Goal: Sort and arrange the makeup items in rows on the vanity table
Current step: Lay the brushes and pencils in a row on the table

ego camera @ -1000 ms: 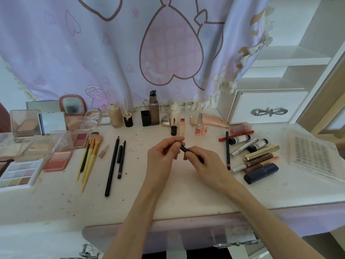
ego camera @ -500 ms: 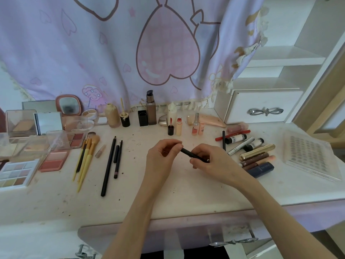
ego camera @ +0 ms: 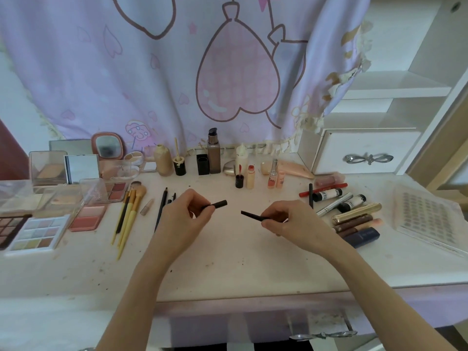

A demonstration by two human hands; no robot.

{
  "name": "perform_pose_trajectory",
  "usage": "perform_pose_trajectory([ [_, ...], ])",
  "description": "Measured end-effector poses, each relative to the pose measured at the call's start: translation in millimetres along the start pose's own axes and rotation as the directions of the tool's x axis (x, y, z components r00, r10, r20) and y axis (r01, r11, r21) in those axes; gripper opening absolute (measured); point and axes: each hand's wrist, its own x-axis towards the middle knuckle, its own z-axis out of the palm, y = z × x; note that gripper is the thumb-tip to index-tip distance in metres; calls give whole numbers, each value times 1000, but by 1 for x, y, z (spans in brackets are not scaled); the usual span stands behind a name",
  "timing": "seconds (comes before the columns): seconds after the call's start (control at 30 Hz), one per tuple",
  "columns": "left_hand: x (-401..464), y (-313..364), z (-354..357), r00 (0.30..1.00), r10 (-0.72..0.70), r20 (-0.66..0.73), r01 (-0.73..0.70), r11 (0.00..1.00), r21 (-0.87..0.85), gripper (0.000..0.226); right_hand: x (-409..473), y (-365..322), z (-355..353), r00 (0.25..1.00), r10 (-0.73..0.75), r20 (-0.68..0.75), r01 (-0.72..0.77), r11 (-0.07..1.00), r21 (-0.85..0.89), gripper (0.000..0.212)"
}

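Head view: palettes (ego camera: 38,233), brushes (ego camera: 128,211) and tubes (ego camera: 354,216) lie grouped on the tabletop (ego camera: 228,262); left hand (ego camera: 183,216) grip pinches a cap (ego camera: 218,204), right hand (ego camera: 291,219) probably its pencil (ego camera: 253,216), unplaced.

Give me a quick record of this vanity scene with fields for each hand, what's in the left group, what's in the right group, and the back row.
left hand: pinches black cap
right hand: holds black pencil, tip toward the cap
cap and pencil: apart, above the table
left group: palettes, yellow brushes, black pencils
right group: mascara and lipstick tubes, lying side by side
back row: pump bottle, small bottles, mirror
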Motion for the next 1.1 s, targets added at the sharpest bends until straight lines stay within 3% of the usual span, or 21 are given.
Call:
perform_pose_trajectory([
  [0.13, -4, -14, -11, 967, -156, -202, 172, 983, 65, 16, 25, -17, 27, 998, 16, -60, -13, 999, 38, 15],
  [0.23, -6, -22, -19, 940, -216, -266, 241, 968, 65, 16, 50, -34, 47, 997, 34, -67, -31, 999, 40, 21],
  [0.43, -9, -28, -19, 958, -131, -256, 183, 964, 191, 19, 78, -51, 91, 983, 140, -117, -121, 981, 149, 19],
  [0.8, 0, -31, -14, 967, -59, -249, 137, 941, 310, 11, 81, -51, 105, 979, 66, -193, -56, 997, 61, 21],
  [1.1, 2, -33, -16, 964, -45, -261, 138, 927, 348, 14, 63, -49, 96, 986, -161, -47, 157, 985, -76, 24],
])
